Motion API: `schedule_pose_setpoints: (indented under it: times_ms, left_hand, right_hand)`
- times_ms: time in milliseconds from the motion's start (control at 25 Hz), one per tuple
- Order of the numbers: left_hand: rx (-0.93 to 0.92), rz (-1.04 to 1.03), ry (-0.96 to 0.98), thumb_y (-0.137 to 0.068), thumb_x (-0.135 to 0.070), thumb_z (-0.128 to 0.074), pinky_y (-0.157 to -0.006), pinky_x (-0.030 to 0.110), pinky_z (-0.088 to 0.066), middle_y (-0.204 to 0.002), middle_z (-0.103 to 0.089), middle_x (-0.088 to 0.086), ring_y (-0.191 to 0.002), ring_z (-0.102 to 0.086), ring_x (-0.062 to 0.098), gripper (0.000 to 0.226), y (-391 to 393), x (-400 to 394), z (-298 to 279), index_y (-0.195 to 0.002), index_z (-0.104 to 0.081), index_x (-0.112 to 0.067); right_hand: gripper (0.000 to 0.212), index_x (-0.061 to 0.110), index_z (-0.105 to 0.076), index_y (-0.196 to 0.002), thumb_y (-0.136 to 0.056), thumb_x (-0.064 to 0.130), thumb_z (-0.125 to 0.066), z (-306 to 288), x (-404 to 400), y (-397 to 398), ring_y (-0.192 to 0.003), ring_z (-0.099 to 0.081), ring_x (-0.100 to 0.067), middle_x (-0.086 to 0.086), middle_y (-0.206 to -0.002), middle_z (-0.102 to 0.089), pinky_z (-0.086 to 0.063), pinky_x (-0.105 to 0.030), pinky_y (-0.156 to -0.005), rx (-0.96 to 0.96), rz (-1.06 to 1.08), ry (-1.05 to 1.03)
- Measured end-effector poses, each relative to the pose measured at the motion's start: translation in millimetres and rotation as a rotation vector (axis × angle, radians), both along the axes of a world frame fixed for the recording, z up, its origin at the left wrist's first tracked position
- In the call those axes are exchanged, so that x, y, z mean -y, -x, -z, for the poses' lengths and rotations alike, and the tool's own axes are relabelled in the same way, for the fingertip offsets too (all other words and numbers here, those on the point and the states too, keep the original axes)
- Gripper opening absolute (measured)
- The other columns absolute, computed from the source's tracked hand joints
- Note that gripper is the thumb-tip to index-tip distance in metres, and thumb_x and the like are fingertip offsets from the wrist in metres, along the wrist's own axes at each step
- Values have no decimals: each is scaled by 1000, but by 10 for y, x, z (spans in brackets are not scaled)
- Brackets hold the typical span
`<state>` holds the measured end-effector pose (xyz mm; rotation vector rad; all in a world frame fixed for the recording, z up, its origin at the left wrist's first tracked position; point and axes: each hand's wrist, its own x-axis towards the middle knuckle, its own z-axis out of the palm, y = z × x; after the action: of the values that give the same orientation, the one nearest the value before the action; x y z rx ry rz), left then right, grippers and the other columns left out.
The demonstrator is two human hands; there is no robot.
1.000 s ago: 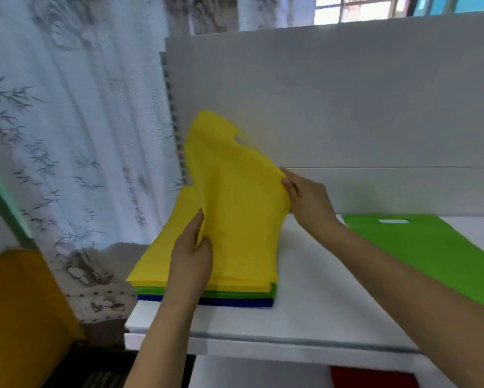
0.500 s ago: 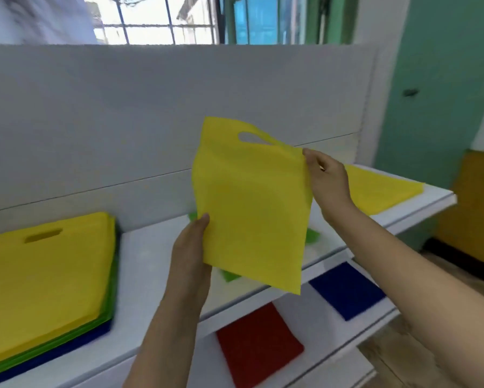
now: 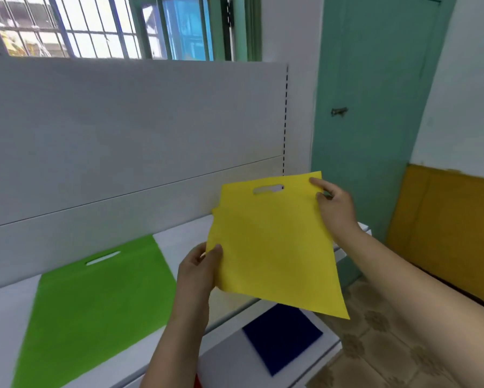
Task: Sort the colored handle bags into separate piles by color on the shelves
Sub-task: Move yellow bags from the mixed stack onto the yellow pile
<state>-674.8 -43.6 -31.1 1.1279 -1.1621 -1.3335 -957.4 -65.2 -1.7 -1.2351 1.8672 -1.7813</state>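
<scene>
Because the yellow bag (image 3: 274, 247) is only pinched at two edges by the left hand (image 3: 200, 271) and the right hand (image 3: 334, 204), it could be dropped beside the upper shelf (image 3: 184, 233) or laid crooked.

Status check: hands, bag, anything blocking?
Left hand pinches yellow bag lower corner; right hand grips top corner. Bag held above upper shelf. Nothing blocking.

No legible text, labels, brands, numbers or signs anywhere in view.
</scene>
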Motion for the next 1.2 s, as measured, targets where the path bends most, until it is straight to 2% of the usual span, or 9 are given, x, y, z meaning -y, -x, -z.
schedule_pose_setpoints:
  times_ms: [240, 400, 560, 680, 840, 960, 1080, 1160, 1200]
  left_hand:
    - [583, 277, -84, -97, -33, -56, -58, 26, -42, -66, -58, 12, -56, -52, 18, 36, 339, 563, 160, -73, -62, -7]
    - [815, 407, -206, -95, -41, -56, -52, 20, -46, -65, -70, 2, -55, -61, 12, 40, 433, 993, 63, -78, -69, -8]
    - [765, 251, -269, -96, -35, -57, -63, 35, -61, -79, -72, 16, -62, -70, 25, 38, 603, 1382, -35, -110, -59, 0]
    - [708, 103, -253, -96, -34, -57, -66, 38, -61, -86, -71, 17, -69, -73, 28, 54, 795, 1581, -42, -140, -39, -11]
    - [799, -17, -211, -93, -43, -58, -86, 39, -57, -127, -60, 15, -93, -69, 27, 69, 1048, 1718, 41, -148, -32, -11]
    - [821, -109, -243, -93, -46, -56, -97, 35, -47, -145, -45, 11, -122, -54, 28, 72, 1209, 1659, 42, -150, -27, -13]
    - [723, -208, -285, -93, -46, -57, -104, 39, -40, -149, -41, 12, -130, -46, 30, 75, 1326, 1588, 40, -152, -24, -14]
    - [734, -274, -285, -94, -44, -56, -105, 40, -37, -152, -37, 13, -135, -41, 31, 76, 1407, 1609, 58, -153, -20, -13]
    - [734, -302, -288, -94, -43, -56, -104, 40, -38, -152, -36, 13, -135, -40, 32, 75, 1463, 1617, 58, -153, -21, -12]
  right_hand:
    - [39, 27, -66, -119, -98, 5, -43, 183, 901, 469, -108, -58, -21, -1, -130, -55, -51, -32, -88, -78, -198, -103]
    - [38, 26, -67, -118, -98, 3, -43, 291, 1617, 673, -116, -55, -23, -3, -138, -53, -48, -27, -84, -187, -275, -205]
    - [39, 28, -66, -117, -97, 2, -45, 377, 2169, 844, -119, -54, -24, -4, -141, -51, -49, -37, -94, -302, -355, -303]
    - [39, 28, -66, -115, -96, 2, -45, 487, 2422, 919, -121, -51, -22, -3, -139, -52, -44, -28, -94, -381, -392, -334]
    - [32, 21, -60, -126, -98, 13, -47, 511, 2723, 996, -127, -47, -23, -4, -142, -49, -39, -28, -100, -479, -459, -450]
    - [51, 12, -37, -145, -99, 33, -45, 456, 2662, 1080, -132, -41, -29, -10, -148, -40, -35, -34, -103, -613, -478, -655]
    - [56, 3, -43, -138, -99, 43, -42, 421, 2387, 1259, -118, -51, -29, -16, -134, -51, -41, -30, -85, -657, -502, -778]
    - [42, 6, -57, -91, -99, 44, -42, 418, 2261, 1311, -80, -55, -24, -14, -90, -56, -38, -30, -62, -714, -533, -828]
    - [44, 10, -46, -70, -99, 44, -42, 425, 2222, 1299, -63, -45, -19, -8, -71, -47, -30, -29, -52, -703, -539, -810]
